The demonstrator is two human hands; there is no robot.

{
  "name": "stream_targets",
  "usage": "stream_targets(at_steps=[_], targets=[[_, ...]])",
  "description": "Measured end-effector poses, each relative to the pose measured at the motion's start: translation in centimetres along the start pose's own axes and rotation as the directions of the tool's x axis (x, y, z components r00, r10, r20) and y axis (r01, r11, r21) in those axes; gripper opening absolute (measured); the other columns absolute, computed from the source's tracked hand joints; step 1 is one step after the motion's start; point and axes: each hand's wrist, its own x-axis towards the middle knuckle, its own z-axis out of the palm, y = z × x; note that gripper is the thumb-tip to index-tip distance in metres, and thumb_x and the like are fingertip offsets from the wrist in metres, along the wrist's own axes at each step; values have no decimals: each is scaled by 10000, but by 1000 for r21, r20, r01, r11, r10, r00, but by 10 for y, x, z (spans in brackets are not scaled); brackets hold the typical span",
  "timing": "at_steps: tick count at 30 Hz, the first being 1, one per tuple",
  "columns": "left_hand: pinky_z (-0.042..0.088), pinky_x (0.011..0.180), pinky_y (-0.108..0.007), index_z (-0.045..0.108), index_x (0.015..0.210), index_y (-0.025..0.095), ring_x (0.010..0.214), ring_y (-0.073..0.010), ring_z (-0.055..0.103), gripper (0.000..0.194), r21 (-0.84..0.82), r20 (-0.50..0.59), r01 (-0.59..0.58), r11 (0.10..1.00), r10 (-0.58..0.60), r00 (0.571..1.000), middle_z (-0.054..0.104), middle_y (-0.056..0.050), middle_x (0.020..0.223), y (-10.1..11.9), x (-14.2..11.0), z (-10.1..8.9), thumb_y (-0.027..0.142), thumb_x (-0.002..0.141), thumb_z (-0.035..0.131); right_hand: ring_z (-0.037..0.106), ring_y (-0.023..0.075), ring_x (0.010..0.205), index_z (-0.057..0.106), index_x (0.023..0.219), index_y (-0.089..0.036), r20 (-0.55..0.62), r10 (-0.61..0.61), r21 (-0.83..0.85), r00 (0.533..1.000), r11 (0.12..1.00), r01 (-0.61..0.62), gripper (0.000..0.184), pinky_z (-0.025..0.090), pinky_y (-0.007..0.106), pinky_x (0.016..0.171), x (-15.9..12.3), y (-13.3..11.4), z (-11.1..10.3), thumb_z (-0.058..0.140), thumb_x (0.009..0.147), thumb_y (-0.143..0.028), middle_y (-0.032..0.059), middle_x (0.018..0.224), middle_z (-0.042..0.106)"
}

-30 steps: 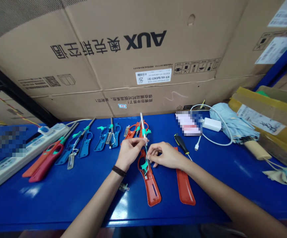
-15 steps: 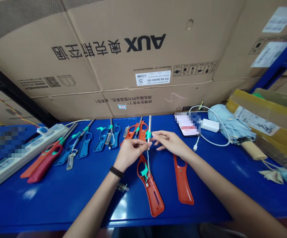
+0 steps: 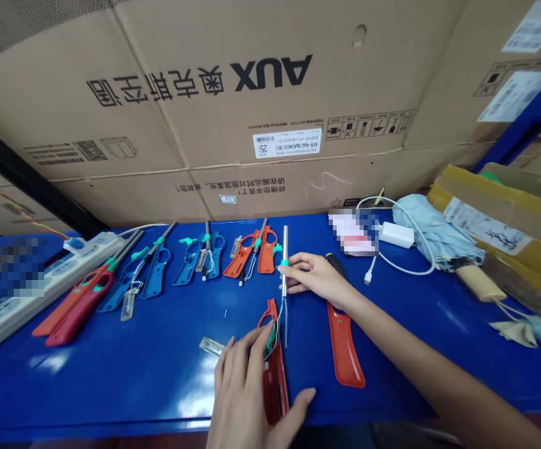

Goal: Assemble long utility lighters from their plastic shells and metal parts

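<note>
Fingers: left hand [image 3: 244, 390] has them spread and released, pressed flat onto an open red lighter shell [image 3: 274, 399] and hiding part of it. Right hand [image 3: 317, 279] has its fingertips [image 3: 294, 264] closed on a steel nozzle tube [image 3: 284, 249] at a teal collar [image 3: 284, 263], though the exact pinch is partly hidden.

Left to right across the blue bench [image 3: 158, 380]: white power strip [image 3: 40, 290], then two lighters [image 3: 80, 308] that look closed up, with orange and red bodies. Next come blue lighter shells [image 3: 156, 274] [image 3: 188, 265] and an orange pair [image 3: 242, 259] lying open, with internals showing — those read as not closed. A clear part [image 3: 211, 346] lies just beside the left hand.

Unit in hand sits front centre: red shell flat on the bench, tube lying above it and apart, joined only by thin wires [image 3: 277, 327] — not seated, wiring loose, teal insert [image 3: 270, 340] in the shell. Its orange cover half [image 3: 342, 346] lies separate, right of the tube and bare inside. So this one looks open and unfinished. Black-handled screwdriver [image 3: 336, 265] sits partly under the right hand, with white charger [image 3: 395, 234] further right.
</note>
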Motion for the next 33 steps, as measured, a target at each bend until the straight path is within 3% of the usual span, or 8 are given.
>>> stream_targets(at_steps=[4,8,17,26,33], targets=[[487,917,-441,371,1337,301,1153,-285,536,582,-53,60,9,999,-6,998,551,-89,1255,-8,-2,1,346,795,580,640,100,551,556,893,-132,33,78,50,996,996,-80,232,605,230,581,0,2,1,696,778,-278,28,698,665],[485,944,-364,389,1316,331,1178,-234,526,506,-140,146,37,989,-17,989,492,-67,1313,-13,1,-6,302,833,537,659,105,565,540,915,-119,55,117,89,992,989,-121,198,603,224,596,0,6,3,648,826,-260,58,725,686],[464,974,-320,425,1300,329,1192,-212,515,473,-149,185,30,988,-2,983,480,-52,1318,-19,2,-8,301,841,538,701,155,695,449,903,-157,19,90,128,996,988,-92,188,604,302,701,-4,12,8,622,843,-202,44,755,674],[515,910,-343,504,1267,309,1157,-226,543,415,-27,226,-123,992,126,966,480,-83,1304,-15,5,-12,209,865,485,694,139,720,379,833,-189,-90,43,73,995,997,-36,217,604,258,645,-9,10,20,594,856,-164,-22,725,596],[523,901,-354,528,1224,251,1126,-228,560,362,-3,244,-161,987,157,957,499,-114,1268,-14,9,-15,206,868,477,681,133,685,418,797,-183,-113,31,2,993,1000,-31,209,604,266,612,-5,11,16,622,826,-148,-37,688,582]])
